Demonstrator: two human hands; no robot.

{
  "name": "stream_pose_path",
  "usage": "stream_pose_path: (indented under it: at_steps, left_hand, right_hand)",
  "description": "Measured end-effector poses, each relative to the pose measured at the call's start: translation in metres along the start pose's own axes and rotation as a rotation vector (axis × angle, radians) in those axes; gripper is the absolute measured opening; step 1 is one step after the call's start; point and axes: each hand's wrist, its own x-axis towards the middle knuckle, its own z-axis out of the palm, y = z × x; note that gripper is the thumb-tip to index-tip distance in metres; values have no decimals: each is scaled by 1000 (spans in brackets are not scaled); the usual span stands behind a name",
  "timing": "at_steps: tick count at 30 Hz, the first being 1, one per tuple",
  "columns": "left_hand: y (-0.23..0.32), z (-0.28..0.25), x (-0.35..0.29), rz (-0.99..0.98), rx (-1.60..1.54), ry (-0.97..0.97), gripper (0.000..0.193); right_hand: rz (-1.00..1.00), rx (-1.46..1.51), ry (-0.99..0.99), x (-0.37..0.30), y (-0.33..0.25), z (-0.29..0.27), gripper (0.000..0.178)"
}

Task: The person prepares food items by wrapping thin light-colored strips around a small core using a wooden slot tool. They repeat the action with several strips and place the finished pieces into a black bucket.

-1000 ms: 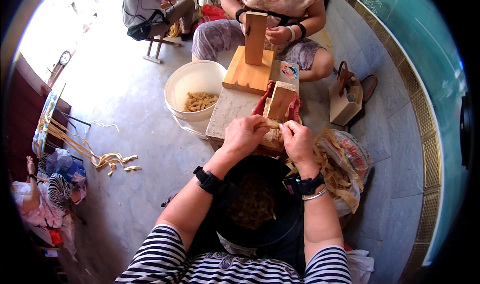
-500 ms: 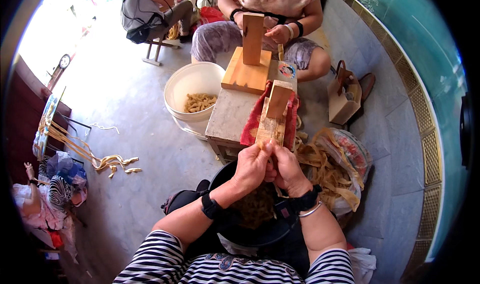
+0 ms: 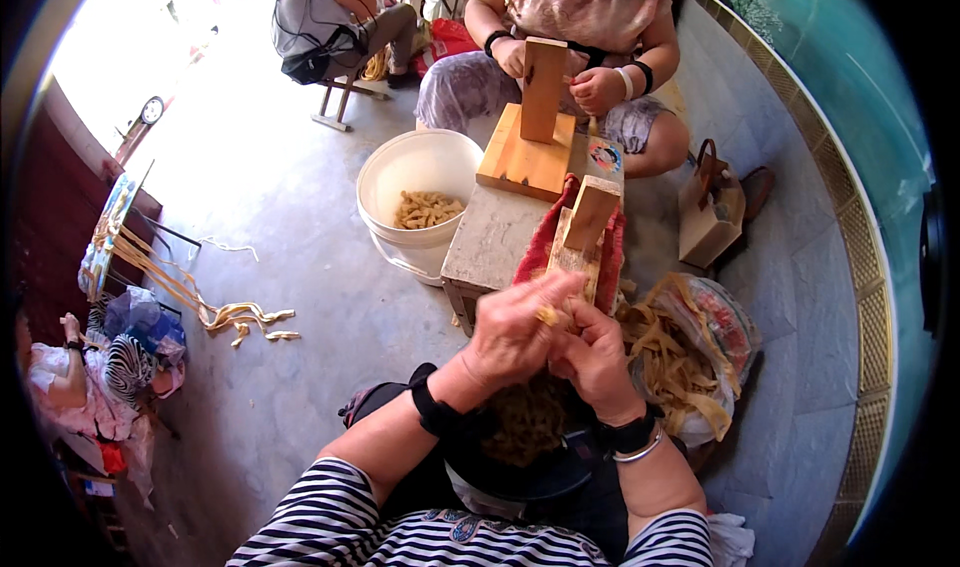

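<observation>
My left hand (image 3: 515, 332) and my right hand (image 3: 598, 359) meet in front of me, above a dark tub (image 3: 570, 477) that holds tan knotted pieces (image 3: 525, 422). Between the fingers of my left hand a small bit of tan strip (image 3: 547, 316) shows. My right hand is closed in a pinch against the left fingers; what it grips is hidden. Just beyond my hands a wooden stand with an upright block (image 3: 592, 213) rests on a red cloth (image 3: 548, 235).
A low grey bench (image 3: 490, 232) carries the cloth and a second wooden stand (image 3: 525, 162). A white bucket (image 3: 375, 192) with tan pieces stands left; a plastic bag of tan strips (image 3: 665, 342) lies right. A co-worker (image 3: 590, 17) sits opposite. Farther right is a handbag (image 3: 710, 212).
My left hand has turned and risen over the right, its fingers now reaching across. The whole view has shifted slightly, so the surroundings sit farther right and lower.
</observation>
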Motion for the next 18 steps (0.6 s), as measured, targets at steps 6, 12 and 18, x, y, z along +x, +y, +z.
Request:
stream_pose_path:
  at_steps: [6, 12, 18]
  left_hand:
    - [-6, 17, -11, -669, -463, -126, 33]
    - [5, 14, 4, -266, 50, -159, 9]
    - [-4, 17, -12, -186, 125, -79, 11]
  right_hand:
    - [-179, -639, 194, 2, 10, -11, 18]
    - [350, 172, 245, 1, 5, -16, 26]
    - [552, 358, -120, 9, 3, -41, 17]
